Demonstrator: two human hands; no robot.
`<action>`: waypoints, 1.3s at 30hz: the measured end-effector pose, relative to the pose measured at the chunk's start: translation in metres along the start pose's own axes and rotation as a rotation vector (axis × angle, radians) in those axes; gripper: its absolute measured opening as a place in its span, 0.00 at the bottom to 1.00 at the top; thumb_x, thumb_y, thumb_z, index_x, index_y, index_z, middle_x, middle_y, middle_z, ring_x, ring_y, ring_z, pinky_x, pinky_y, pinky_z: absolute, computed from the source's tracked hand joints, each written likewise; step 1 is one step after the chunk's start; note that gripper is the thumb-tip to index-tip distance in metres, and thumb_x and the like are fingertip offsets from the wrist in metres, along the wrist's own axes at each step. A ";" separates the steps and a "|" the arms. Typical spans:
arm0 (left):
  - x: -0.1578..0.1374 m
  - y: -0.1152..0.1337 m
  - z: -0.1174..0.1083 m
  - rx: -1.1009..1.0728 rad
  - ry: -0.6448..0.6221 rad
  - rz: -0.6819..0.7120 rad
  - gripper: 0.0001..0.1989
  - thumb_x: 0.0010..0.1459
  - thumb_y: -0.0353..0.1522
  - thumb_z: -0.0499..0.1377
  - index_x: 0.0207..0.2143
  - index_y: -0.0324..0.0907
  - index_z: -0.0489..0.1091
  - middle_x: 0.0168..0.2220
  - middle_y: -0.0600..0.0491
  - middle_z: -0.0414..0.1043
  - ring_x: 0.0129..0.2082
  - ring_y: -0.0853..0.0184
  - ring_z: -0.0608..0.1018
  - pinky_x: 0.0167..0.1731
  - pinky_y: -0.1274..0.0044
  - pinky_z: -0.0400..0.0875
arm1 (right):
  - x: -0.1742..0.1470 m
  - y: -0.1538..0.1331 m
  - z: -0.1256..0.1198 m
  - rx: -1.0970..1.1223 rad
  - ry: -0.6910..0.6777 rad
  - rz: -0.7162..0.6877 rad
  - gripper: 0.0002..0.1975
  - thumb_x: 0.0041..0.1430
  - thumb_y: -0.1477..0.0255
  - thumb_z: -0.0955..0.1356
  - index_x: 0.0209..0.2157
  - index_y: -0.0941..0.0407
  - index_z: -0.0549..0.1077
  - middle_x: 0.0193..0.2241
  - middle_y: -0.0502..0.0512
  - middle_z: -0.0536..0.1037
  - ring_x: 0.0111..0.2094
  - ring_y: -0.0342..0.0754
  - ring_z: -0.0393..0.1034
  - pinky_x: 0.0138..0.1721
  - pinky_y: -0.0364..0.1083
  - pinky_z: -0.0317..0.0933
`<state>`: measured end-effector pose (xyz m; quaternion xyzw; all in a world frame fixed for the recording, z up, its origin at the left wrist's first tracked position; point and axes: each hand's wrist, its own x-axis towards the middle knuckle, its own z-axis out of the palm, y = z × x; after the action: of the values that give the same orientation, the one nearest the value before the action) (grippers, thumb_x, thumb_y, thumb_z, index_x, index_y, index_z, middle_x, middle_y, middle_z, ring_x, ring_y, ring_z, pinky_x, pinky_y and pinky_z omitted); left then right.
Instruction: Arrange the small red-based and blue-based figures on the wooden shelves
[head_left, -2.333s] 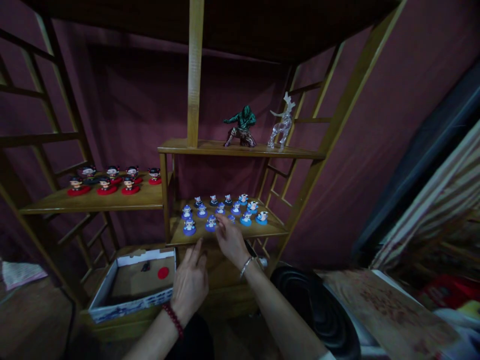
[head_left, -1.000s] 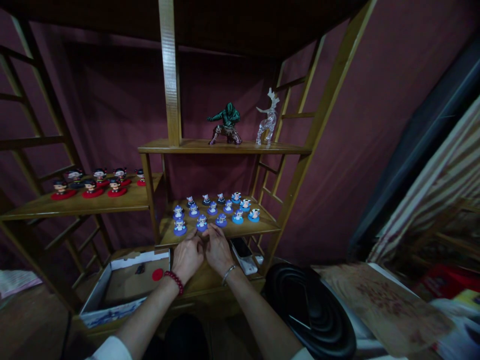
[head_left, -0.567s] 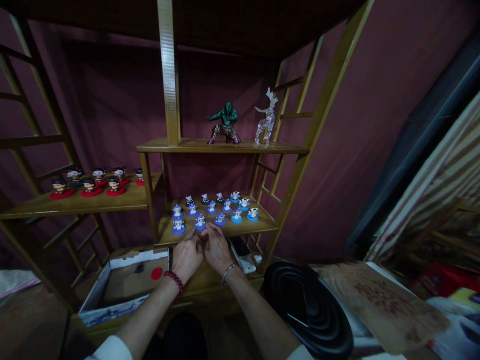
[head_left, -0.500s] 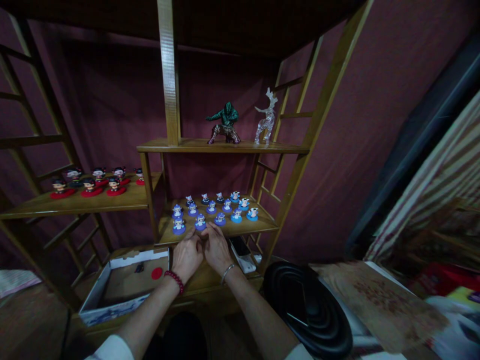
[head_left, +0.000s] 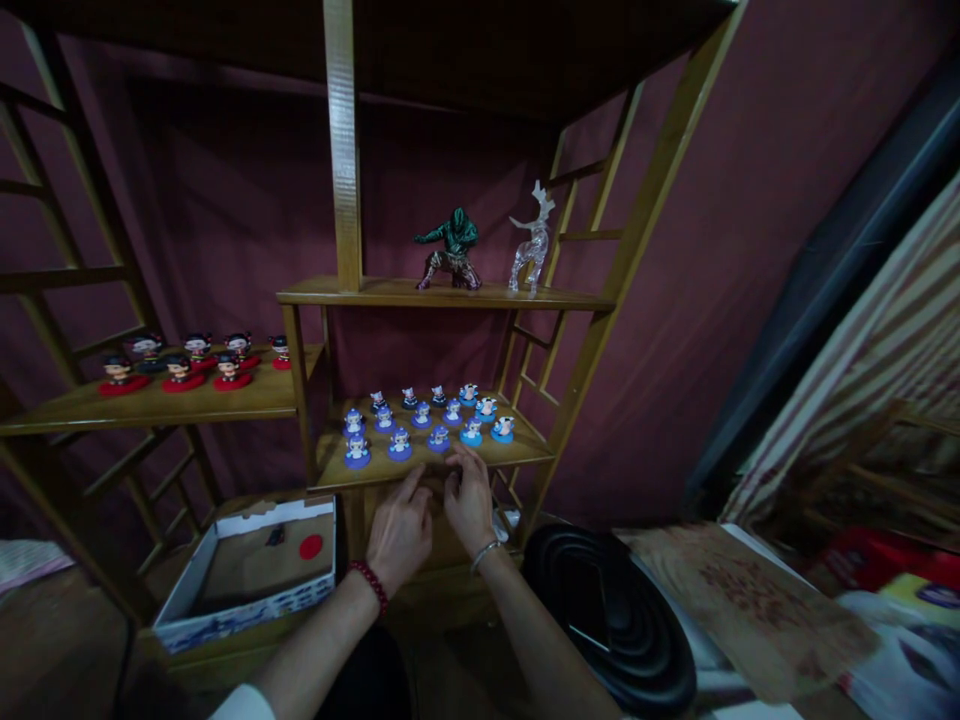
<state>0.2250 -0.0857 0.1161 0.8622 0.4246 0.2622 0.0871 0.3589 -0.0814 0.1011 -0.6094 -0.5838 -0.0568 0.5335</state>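
Observation:
Several small figurines on round purple and blue bases stand in rows on the low wooden shelf. My left hand is in front of the shelf's edge, index finger stretched out and other fingers loosely bent, with nothing visible in it. The nearest pieces to it are a white-and-purple figurine and another purple figurine. Beside it, my right hand has its fingers extended at the shelf edge, just below a light-blue-based figurine. Whether those fingertips touch a base, I cannot tell.
A dark green crouching statue and a clear deer occupy the upper shelf. Red-based figurines line the left shelf. Below lies a shallow box containing a red disc. A black ridged object sits at right.
Both hands have shifted right and back from the front-row purple figurine, and have moved apart from each other. The figurines appear in the same places.

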 end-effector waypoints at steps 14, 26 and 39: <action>0.044 0.010 0.000 -0.029 -0.099 -0.062 0.13 0.53 0.25 0.47 0.35 0.38 0.70 0.56 0.44 0.61 0.44 0.63 0.74 0.44 0.75 0.67 | 0.011 0.007 0.009 -0.023 -0.069 -0.001 0.14 0.44 0.84 0.59 0.32 0.57 0.68 0.32 0.57 0.72 0.49 0.52 0.59 0.51 0.54 0.57; 0.049 0.006 0.002 -0.025 -0.117 -0.052 0.15 0.51 0.25 0.48 0.37 0.39 0.71 0.53 0.47 0.65 0.46 0.64 0.72 0.47 0.75 0.65 | 0.010 0.010 0.008 -0.013 -0.068 -0.033 0.14 0.42 0.85 0.60 0.32 0.57 0.67 0.36 0.59 0.71 0.48 0.51 0.60 0.49 0.53 0.58; 0.051 0.003 -0.001 -0.054 -0.127 -0.024 0.15 0.49 0.23 0.47 0.34 0.40 0.70 0.52 0.46 0.66 0.45 0.64 0.74 0.44 0.75 0.67 | 0.010 0.006 0.009 -0.042 -0.068 -0.003 0.16 0.41 0.86 0.59 0.32 0.58 0.67 0.36 0.59 0.71 0.48 0.51 0.59 0.50 0.51 0.57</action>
<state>0.2520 -0.0475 0.1377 0.8692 0.4215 0.2173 0.1402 0.3616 -0.0667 0.1003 -0.6210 -0.6013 -0.0490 0.5004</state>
